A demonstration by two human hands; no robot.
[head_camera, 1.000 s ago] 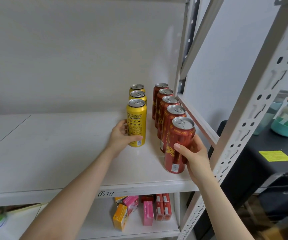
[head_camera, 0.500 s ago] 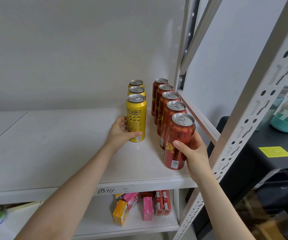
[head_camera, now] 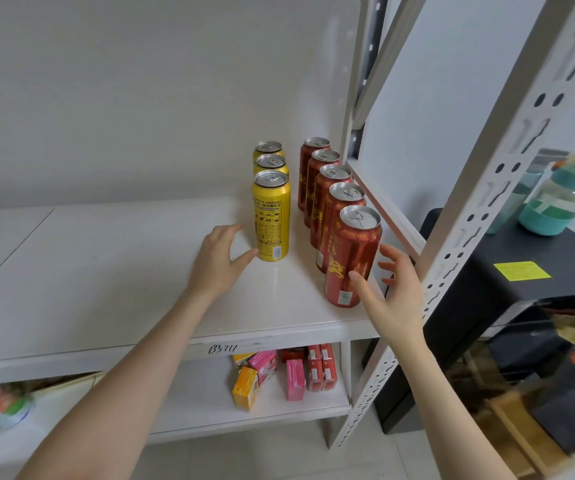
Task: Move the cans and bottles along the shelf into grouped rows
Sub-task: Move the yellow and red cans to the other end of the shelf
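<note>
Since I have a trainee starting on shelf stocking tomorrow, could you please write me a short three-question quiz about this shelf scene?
1. How many red cans stand in the row on the shelf?
2. True or false: the left hand grips the front yellow can.
3. As the person sees it, the red cans stand on which side of the front yellow can? A. left B. right C. directly behind

Key
1. Five.
2. False: its fingers are spread, beside the can rather than curled round it.
3. B.
</note>
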